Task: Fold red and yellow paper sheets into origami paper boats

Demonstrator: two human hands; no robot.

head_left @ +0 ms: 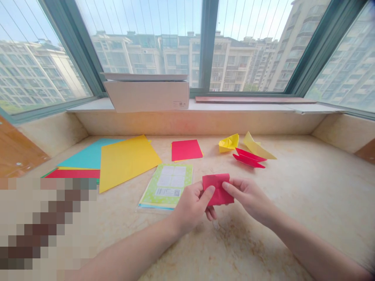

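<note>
A small folded piece of red paper (217, 195) is held up between both hands, a little above the stone surface. My left hand (193, 198) grips its left side, thumb on the front and fingers behind it. On the right edge, my right hand (244, 194) pinches the paper with the thumb pressed on its face. The fingers behind the paper are partly hidden. Just beyond the hands lie a red folded paper shape (249, 157), a yellow paper boat (229, 143) and a pale yellow folded piece (258, 147).
Square red sheets (186, 150) lie ahead. A clear packet of paper with a green label (170, 181) is beside my left hand. Larger yellow (127, 162) and blue sheets (88, 154) overlap at left. A white box (149, 93) stands on the window ledge. Pixelation covers the lower left.
</note>
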